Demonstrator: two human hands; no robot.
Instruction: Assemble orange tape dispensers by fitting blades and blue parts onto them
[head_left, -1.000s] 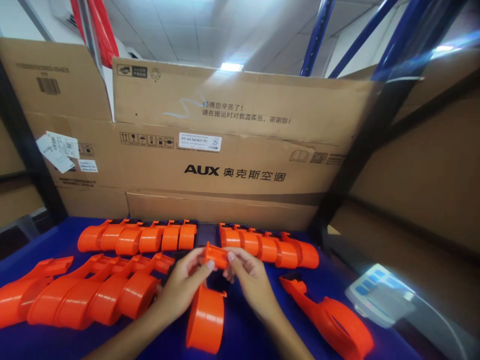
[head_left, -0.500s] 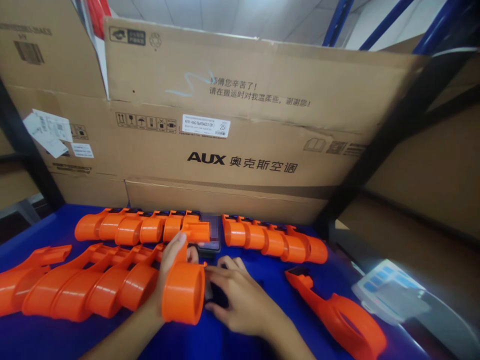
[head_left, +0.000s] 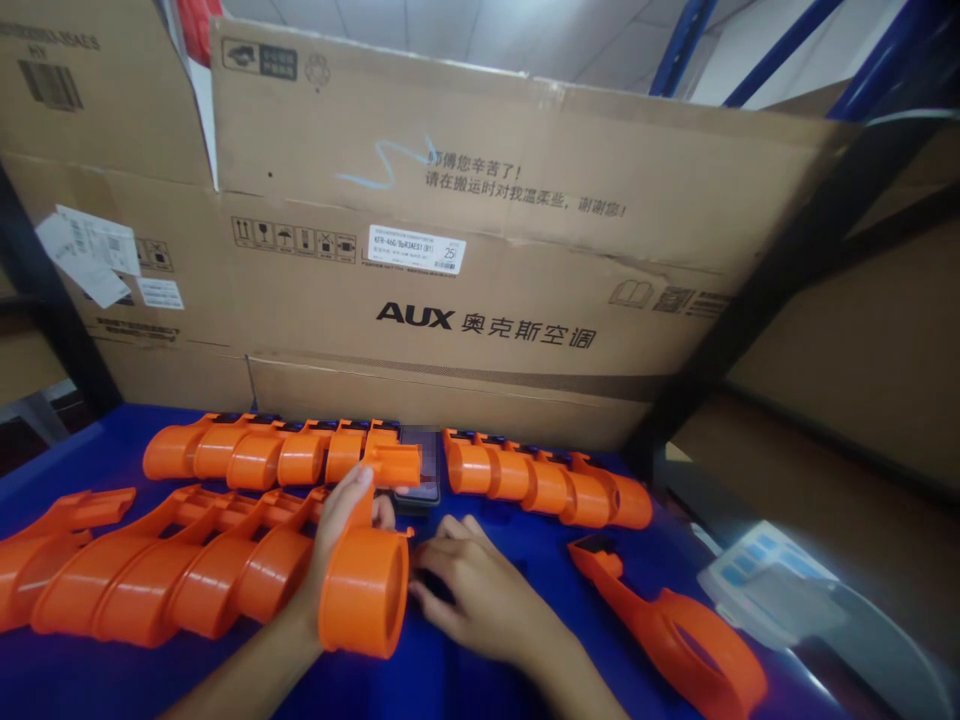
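Note:
An orange plastic tape dispenser [head_left: 364, 590] stands upright in my left hand [head_left: 341, 530], its round hub toward me and its flat head at the top. The fingers of that hand are wrapped round its neck. Just right of the hub is my right hand [head_left: 469, 585], fingers curled near the hub's edge; what they hold, if anything, is hidden. A dark phone-like object [head_left: 420, 492] lies behind the dispenser's head.
Rows of orange dispensers lie at the front left [head_left: 142, 590], back left [head_left: 255, 455] and back right [head_left: 547, 485]. One more [head_left: 675, 640] rests at the right, beside a clear plastic item [head_left: 780, 585]. A cardboard wall [head_left: 487, 370] closes the back of the blue table [head_left: 420, 680].
The fingers of my right hand have curled in more beside the hub. My left hand keeps its hold on the dispenser. The view has shifted slightly.

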